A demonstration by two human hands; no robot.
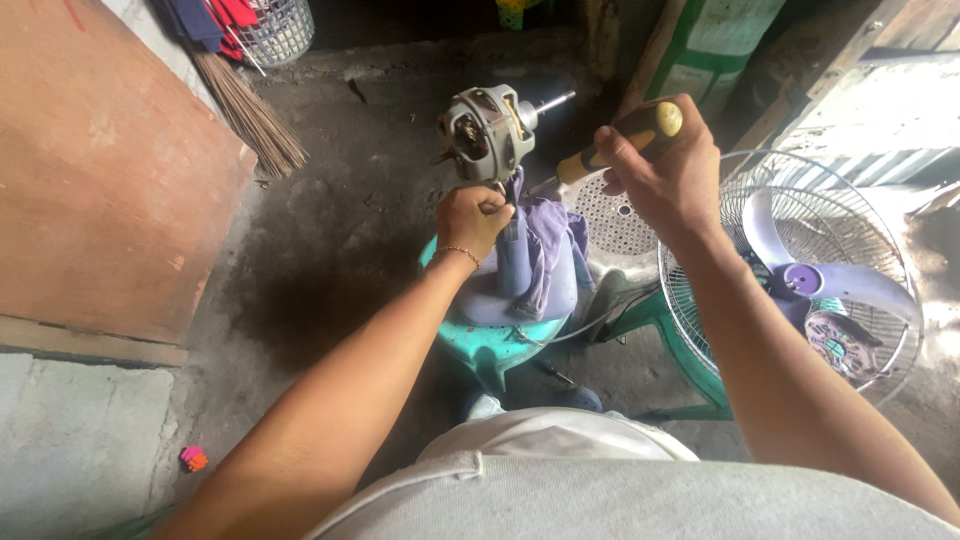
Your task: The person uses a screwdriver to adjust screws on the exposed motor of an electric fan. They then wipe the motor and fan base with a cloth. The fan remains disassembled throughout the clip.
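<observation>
We see 1 grey metal fan motor [487,128] just above left hand [472,219], closed round its purple neck [512,262]; right hand [668,170] grips 1 brown-yellow-handled screwdriver [622,139]. 2 wire guards [800,270] to its right.

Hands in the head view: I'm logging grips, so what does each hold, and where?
Right hand grips the screwdriver by its handle; left hand clasps the fan stand's neck below the motor.

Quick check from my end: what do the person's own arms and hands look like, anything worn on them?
Both arms are bare, with no sleeves or gloves in view. The left hand has a thin beaded bracelet at the wrist. The right hand shows no ring, watch or band. A light-coloured shirt covers the body at the bottom of the view.
</observation>
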